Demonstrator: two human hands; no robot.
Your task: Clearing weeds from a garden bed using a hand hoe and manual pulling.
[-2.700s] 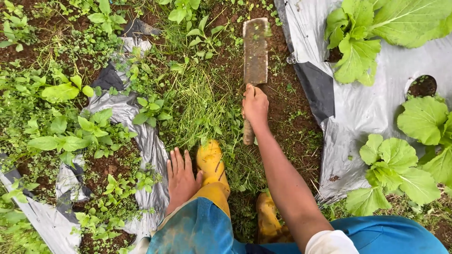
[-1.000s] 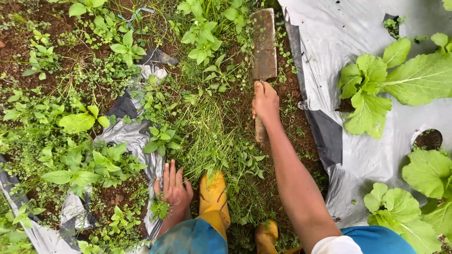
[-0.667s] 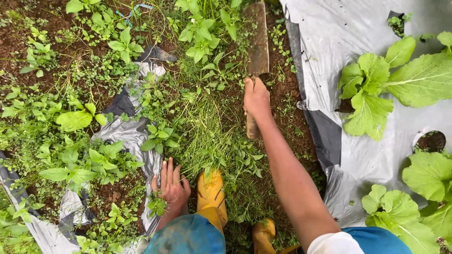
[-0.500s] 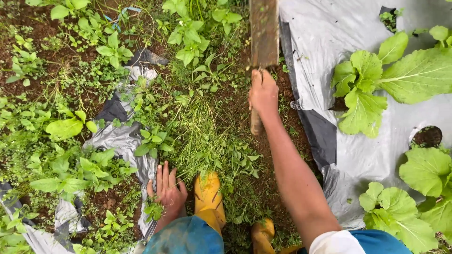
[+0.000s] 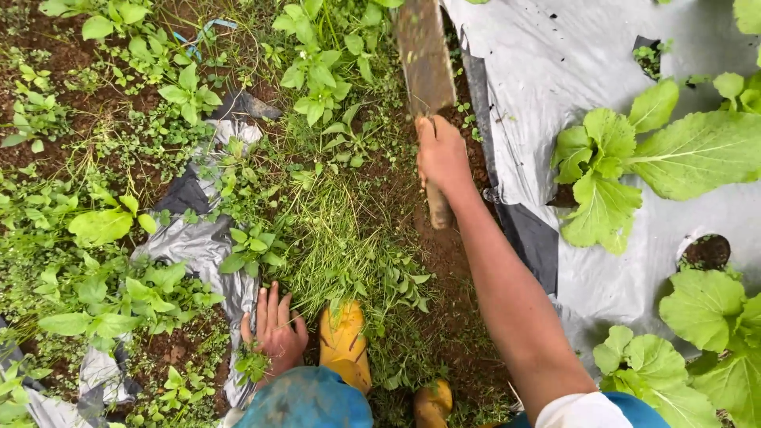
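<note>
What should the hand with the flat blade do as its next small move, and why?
Probably bring the blade down and scrape toward the boot. The right hand holds it raised above leafy weeds, and a heap of cut grass already lies between blade and boot. The left hand rests aside on the plastic sheet.

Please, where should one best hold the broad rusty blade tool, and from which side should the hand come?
Grip the round wooden handle, not the flat rusty blade. The handle points back toward the person, so coming from the near end suits it. The right hand is wrapped around it just below the blade, fingers closed around the shaft, its butt sticking out behind.
</note>
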